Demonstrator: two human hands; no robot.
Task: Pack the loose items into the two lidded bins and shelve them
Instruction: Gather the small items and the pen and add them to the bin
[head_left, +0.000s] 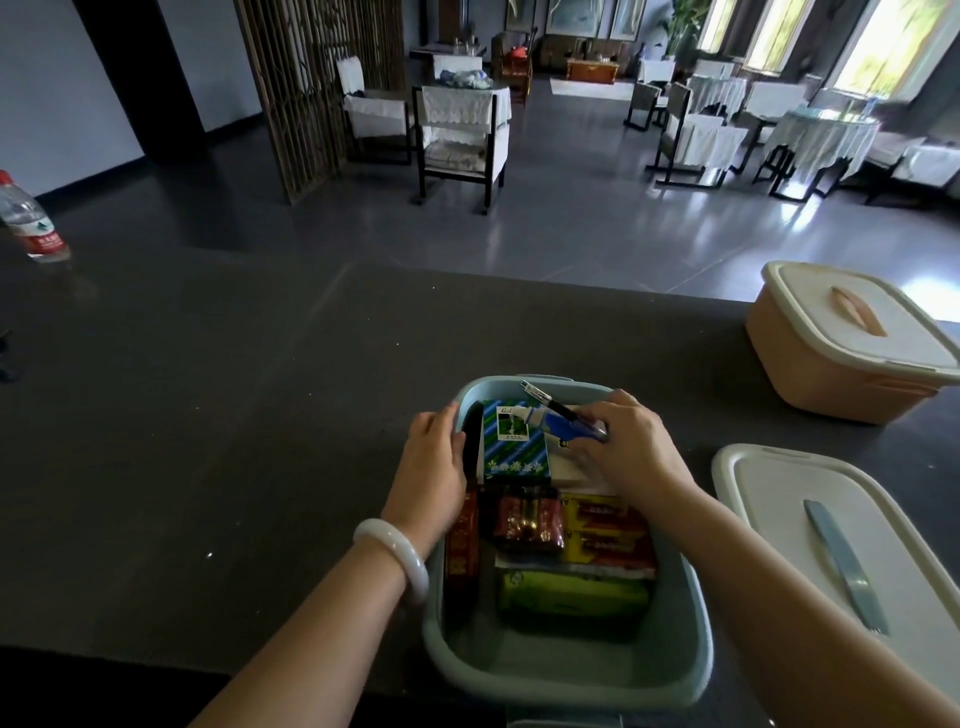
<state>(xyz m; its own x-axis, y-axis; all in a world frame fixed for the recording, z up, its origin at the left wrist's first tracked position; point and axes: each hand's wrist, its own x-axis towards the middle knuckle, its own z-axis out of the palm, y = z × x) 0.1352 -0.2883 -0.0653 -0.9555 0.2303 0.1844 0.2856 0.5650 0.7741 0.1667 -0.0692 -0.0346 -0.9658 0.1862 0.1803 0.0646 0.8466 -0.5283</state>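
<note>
An open blue-grey bin (670, 670) stands on the dark counter in front of me. Inside lie a green-and-blue patterned box (514, 447), red battery packs (530, 522), yellow battery packs (608, 535), a green packet (571, 592) and a dark flat item along the left wall. My left hand (434, 462) grips the bin's left rim. Over the far right of the bin, my right hand (628, 447) is closed on a pen (558, 408) and a blue-and-white object. The bin's white lid (779, 493) lies to the right. A closed peach bin (841, 343) stands at the far right.
A water bottle (31, 221) stands on the counter at far left. The counter (234, 415) stretches left, and its far edge drops to a floor with chairs (460, 135) and cloth-covered tables.
</note>
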